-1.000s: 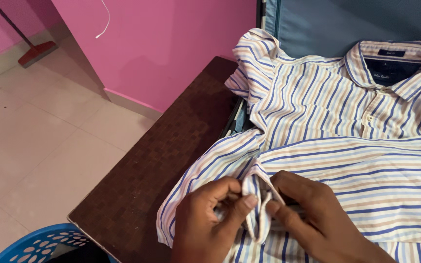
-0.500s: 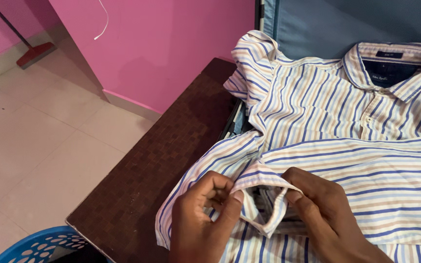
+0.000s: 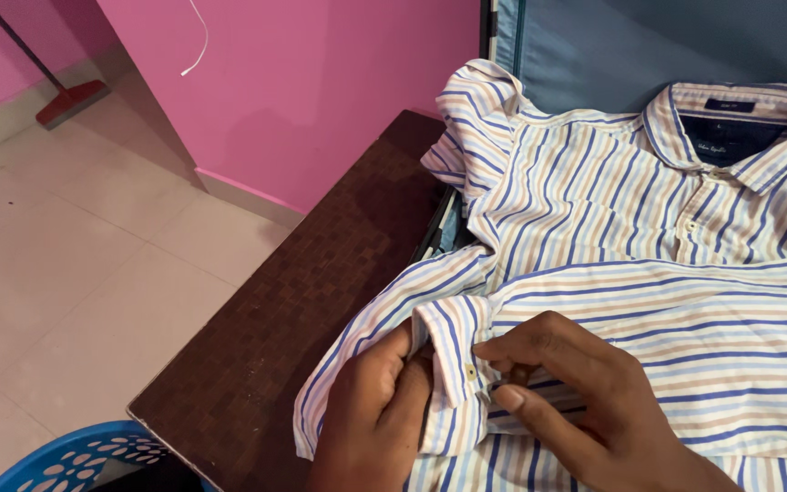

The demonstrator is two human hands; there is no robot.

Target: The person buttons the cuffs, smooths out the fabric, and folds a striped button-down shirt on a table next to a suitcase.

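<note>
A white shirt (image 3: 612, 210) with blue and tan stripes lies spread on a dark brown table (image 3: 311, 292), collar toward the far right. One sleeve is folded across the body. My left hand (image 3: 371, 415) pinches the sleeve cuff (image 3: 453, 364) from the left. My right hand (image 3: 585, 410) holds the same cuff from the right, fingertips next to its small button. Both hands sit near the bottom edge of the view.
A blue plastic laundry basket (image 3: 75, 460) stands on the tiled floor below the table's near corner. A pink wall (image 3: 321, 82) runs behind the table. A red-headed broom (image 3: 61, 96) leans at the far left. A blue padded surface (image 3: 649, 46) lies under the shirt's top.
The cuff was open as a loop between my hands; now it is flattened and closed, with the button side facing up. My hands have drawn closer together.
</note>
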